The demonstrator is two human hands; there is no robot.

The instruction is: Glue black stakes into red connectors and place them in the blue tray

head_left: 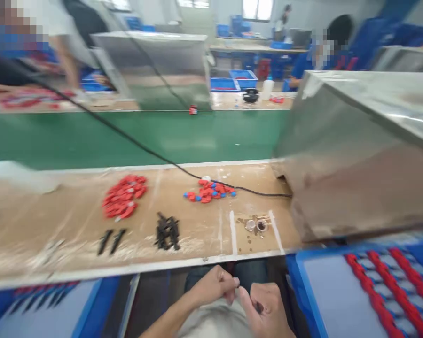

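My left hand point(213, 284) and my right hand point(266, 307) meet low in front of me, below the workbench edge, above my lap. Both have their fingers curled in a pinch. Something small and dark shows in my right hand's fingers; I cannot make out what it is. On the wooden bench point(74, 244) above them lie a pile of red parts point(123, 202), a smaller pile of red and blue parts point(209, 191), a heap of black parts point(167, 231) and two separate black parts point(111, 240).
A metal hood point(359, 155) stands at the right of the bench, with a black cable point(134, 138) running to it. Blue trays sit below: one with rows of red pieces point(384, 281) at right, one point(45, 305) at left. A green conveyor point(134, 136) runs behind. Other people work beyond it.
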